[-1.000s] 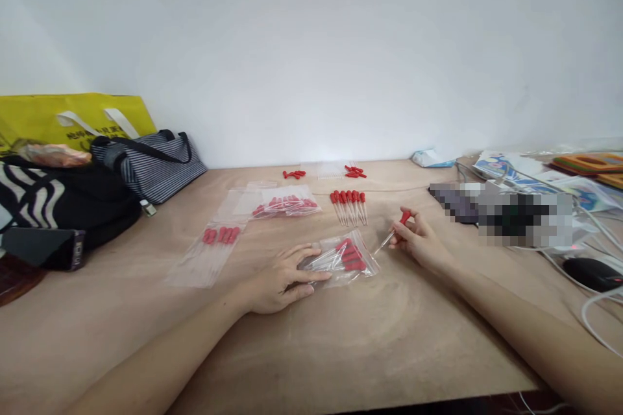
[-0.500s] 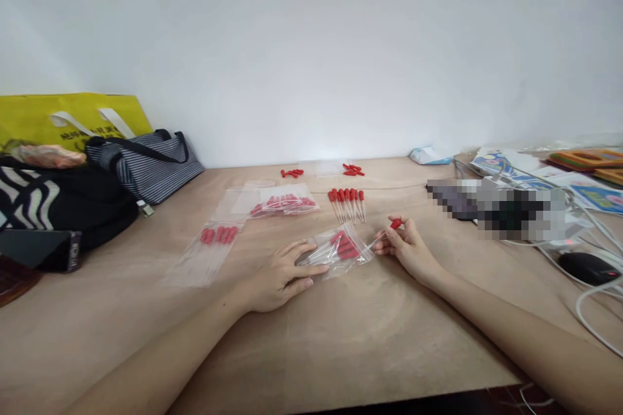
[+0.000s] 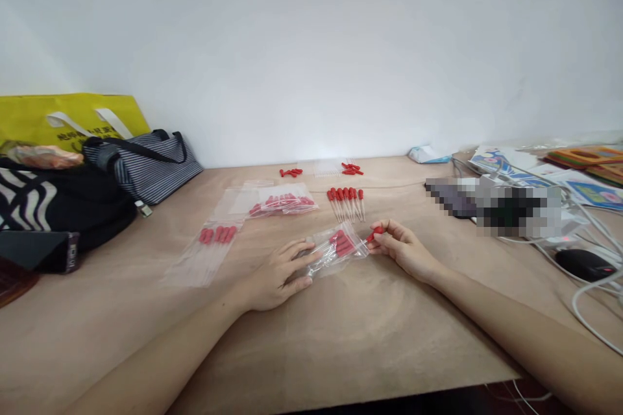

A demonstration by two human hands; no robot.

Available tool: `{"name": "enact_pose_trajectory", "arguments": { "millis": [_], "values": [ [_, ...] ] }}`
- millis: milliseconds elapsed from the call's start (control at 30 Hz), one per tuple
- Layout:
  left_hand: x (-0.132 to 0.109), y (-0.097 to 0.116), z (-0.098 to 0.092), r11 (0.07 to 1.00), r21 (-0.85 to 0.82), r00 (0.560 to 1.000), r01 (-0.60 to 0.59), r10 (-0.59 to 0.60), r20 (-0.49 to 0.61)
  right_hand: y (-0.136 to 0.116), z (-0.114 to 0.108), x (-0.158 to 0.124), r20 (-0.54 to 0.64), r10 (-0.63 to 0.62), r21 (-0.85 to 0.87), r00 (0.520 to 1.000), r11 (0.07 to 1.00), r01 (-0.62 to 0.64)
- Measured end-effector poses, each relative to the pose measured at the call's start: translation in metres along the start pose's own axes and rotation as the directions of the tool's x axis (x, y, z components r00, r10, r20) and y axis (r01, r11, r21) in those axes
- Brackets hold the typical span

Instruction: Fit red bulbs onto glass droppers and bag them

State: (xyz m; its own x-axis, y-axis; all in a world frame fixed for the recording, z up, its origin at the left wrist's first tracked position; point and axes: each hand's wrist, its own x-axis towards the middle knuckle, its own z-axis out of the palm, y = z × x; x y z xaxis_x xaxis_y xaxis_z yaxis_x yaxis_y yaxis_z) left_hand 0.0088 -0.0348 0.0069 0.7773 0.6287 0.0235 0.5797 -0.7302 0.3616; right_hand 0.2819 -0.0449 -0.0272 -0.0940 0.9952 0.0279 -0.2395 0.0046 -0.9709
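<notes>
A clear plastic zip bag [image 3: 321,263] with several red-bulbed droppers [image 3: 341,243] inside lies in front of me, its mouth facing right. My left hand [image 3: 280,275] holds the bag's left end against the table, with fingers across it and the thumb at its near edge. Between the fingertips of my right hand [image 3: 402,248] is the red bulb of a dropper [image 3: 376,233]. Its clear stem points left into the bag's mouth; the tip is hard to make out. Just beyond the bag, several loose droppers [image 3: 346,202] lie side by side.
Filled bags [image 3: 285,205] and a stack of flat bags [image 3: 192,266] lie to the left. More red bulbs [image 3: 291,172] and droppers [image 3: 352,169] are near the wall. A striped bag [image 3: 150,165] stands at far left; a mouse [image 3: 586,265] and cables are at right.
My right hand has moved left and slightly down, bringing the dropper's stem into the bag's mouth. My left hand stays on the bag, its fingers slightly drawn in.
</notes>
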Motion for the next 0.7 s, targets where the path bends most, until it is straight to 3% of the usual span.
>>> {"name": "enact_pose_trajectory", "arguments": {
  "millis": [333, 433, 567, 700],
  "values": [
    [0.001, 0.001, -0.002, 0.999, -0.007, 0.999, 0.037, -0.037, 0.008, 0.0, 0.005, -0.001, 0.076, -0.069, -0.33, 0.995, 0.94, 0.09],
    [0.002, 0.0, -0.001, 1.0, -0.003, 1.0, 0.02, -0.02, 0.001, 0.002, 0.007, -0.002, 0.069, -0.089, -0.42, 0.994, 0.901, 0.11],
    [0.002, -0.001, 0.0, 1.0, -0.005, 1.0, 0.018, -0.018, -0.012, 0.009, 0.011, -0.006, 0.021, -0.215, -0.585, 0.976, 0.789, 0.186],
    [0.002, -0.001, 0.0, 1.0, -0.008, 1.0, 0.02, -0.02, -0.009, 0.013, 0.016, -0.008, -0.033, -0.296, -0.634, 0.955, 0.744, 0.209]
  ]
}}
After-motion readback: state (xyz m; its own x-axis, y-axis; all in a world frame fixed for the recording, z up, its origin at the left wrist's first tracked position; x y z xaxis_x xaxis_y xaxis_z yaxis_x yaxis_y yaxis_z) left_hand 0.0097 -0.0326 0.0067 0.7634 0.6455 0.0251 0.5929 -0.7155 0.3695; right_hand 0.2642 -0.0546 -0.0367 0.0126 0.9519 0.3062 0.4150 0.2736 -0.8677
